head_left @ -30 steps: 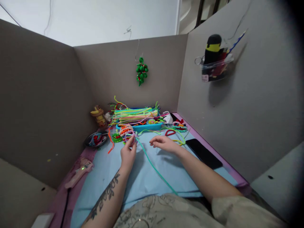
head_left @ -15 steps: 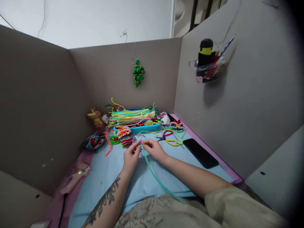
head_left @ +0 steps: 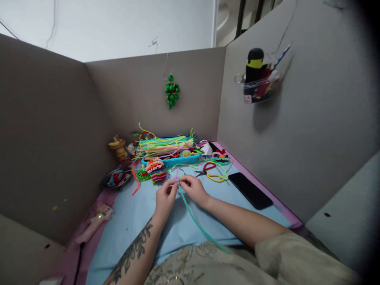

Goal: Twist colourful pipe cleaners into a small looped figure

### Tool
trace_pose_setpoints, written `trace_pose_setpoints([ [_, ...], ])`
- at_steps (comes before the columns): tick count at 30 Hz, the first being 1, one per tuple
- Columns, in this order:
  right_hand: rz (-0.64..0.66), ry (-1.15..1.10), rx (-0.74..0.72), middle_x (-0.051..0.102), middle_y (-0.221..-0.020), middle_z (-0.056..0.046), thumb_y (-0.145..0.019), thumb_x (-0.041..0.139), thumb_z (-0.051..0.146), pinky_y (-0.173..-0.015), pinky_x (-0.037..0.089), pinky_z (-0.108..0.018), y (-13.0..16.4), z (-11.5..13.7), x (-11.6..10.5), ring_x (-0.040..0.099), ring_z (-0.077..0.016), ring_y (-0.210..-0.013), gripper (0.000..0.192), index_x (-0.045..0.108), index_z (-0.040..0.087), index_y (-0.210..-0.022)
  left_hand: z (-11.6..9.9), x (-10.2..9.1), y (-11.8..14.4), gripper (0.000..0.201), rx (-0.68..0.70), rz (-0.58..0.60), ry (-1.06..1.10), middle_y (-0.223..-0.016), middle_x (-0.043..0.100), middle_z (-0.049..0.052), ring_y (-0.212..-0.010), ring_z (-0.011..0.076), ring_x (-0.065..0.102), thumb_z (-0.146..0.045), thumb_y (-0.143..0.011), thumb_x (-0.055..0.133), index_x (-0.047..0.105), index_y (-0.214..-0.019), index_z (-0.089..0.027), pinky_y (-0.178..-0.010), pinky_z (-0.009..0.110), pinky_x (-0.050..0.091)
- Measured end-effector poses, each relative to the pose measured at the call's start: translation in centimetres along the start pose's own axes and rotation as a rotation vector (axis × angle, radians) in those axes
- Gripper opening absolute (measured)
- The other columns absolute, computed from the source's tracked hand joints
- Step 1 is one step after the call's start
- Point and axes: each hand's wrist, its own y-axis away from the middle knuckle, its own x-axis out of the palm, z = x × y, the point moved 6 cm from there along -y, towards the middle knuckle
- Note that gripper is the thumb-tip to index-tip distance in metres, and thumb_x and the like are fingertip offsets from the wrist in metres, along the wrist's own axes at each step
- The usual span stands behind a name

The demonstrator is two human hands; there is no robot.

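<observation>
My left hand (head_left: 166, 193) and my right hand (head_left: 194, 189) meet over the middle of the blue sheet, fingertips pinched close together. Between them is a small pipe-cleaner piece (head_left: 177, 174) with pink and purple loops rising above the fingers. A long teal pipe cleaner (head_left: 192, 215) runs from the fingertips down toward my shirt. Both hands are closed on this work; the exact spot where the teal strand joins the loops is hidden by my fingers. Just right of my right hand lie scissors (head_left: 211, 173) with red and yellow handles.
A blue tray (head_left: 181, 160) heaped with pipe cleaners stands at the back. Striped woven pieces (head_left: 156, 171) sit before it. A black phone (head_left: 251, 190) lies right, a dark bowl (head_left: 116, 178) and pink glue gun (head_left: 95, 222) left. Grey panels (head_left: 160, 95) enclose the table.
My left hand has turned slightly and its fingertips have come nearer to the right hand's. The looped piece shows a little more above the fingers. The view has shifted slightly.
</observation>
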Motion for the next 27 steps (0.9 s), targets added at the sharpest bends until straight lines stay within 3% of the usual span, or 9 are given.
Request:
trace_pose_setpoints([
  [7,-0.023,0.081,-0.058,0.062,-0.074,-0.001,-0.076,0.051,0.02,-0.068,0.041,-0.026,0.2,0.6,-0.2,0.054,-0.0139,-0.069,0.013,0.063,0.019,-0.079,0.7,0.2,0.1,0.019,-0.044,-0.001,0.041,-0.068,0.06,0.002,-0.058,0.0115,0.053,-0.033,-0.078,0.053,0.06,-0.083,-0.017,-0.053,0.021,0.042],
  [11,-0.011,0.068,-0.037,0.061,-0.072,-0.001,-0.076,0.051,0.021,-0.065,0.041,-0.025,0.3,0.5,-0.1,0.053,-0.0137,-0.068,0.01,0.061,0.019,-0.079,1.1,0.4,-0.1,0.019,-0.12,-0.015,0.171,-0.069,0.06,0.001,-0.062,0.0124,0.057,-0.034,-0.074,0.058,0.054,-0.081,-0.017,-0.051,0.02,0.042],
  [14,0.023,0.098,-0.061,0.06,-0.071,0.0,-0.077,0.051,0.02,-0.066,0.041,-0.026,0.4,0.6,0.1,0.052,-0.0138,-0.068,0.009,0.06,0.02,-0.078,1.5,0.5,-0.3,0.026,-0.221,-0.05,0.318,-0.061,0.054,-0.003,-0.054,0.0098,0.054,-0.035,-0.069,0.063,0.047,-0.081,-0.018,-0.044,0.017,0.037],
  [20,0.051,0.21,-0.265,0.057,-0.086,-0.005,-0.075,0.056,0.019,-0.074,0.042,-0.031,1.2,1.7,0.5,0.051,-0.0179,-0.082,0.021,0.06,0.022,-0.095,2.7,0.6,-0.6,0.039,-0.359,-0.069,0.522,-0.049,0.046,-0.01,-0.038,0.0045,0.042,-0.04,-0.062,0.069,0.039,-0.078,-0.019,-0.038,0.014,0.025],
  [23,0.082,0.201,-0.373,0.058,-0.084,-0.005,-0.077,0.057,0.023,-0.075,0.043,-0.032,1.8,2.4,0.6,0.052,-0.0182,-0.082,0.015,0.062,0.023,-0.091,3.0,0.6,-0.6,0.04,-0.366,-0.082,0.548,-0.046,0.043,-0.011,-0.037,0.0037,0.037,-0.04,-0.061,0.069,0.038,-0.077,-0.019,-0.038,0.014,0.024],
  [27,0.008,0.1,-0.283,0.06,-0.08,-0.004,-0.08,0.054,0.027,-0.076,0.043,-0.031,1.2,2.3,-0.3,0.054,-0.0169,-0.079,0.009,0.061,0.023,-0.084,3.0,0.5,-0.7,0.038,-0.351,-0.092,0.553,-0.044,0.037,-0.012,-0.036,0.0027,0.032,-0.037,-0.063,0.069,0.037,-0.075,-0.02,-0.038,0.014,0.021],
])
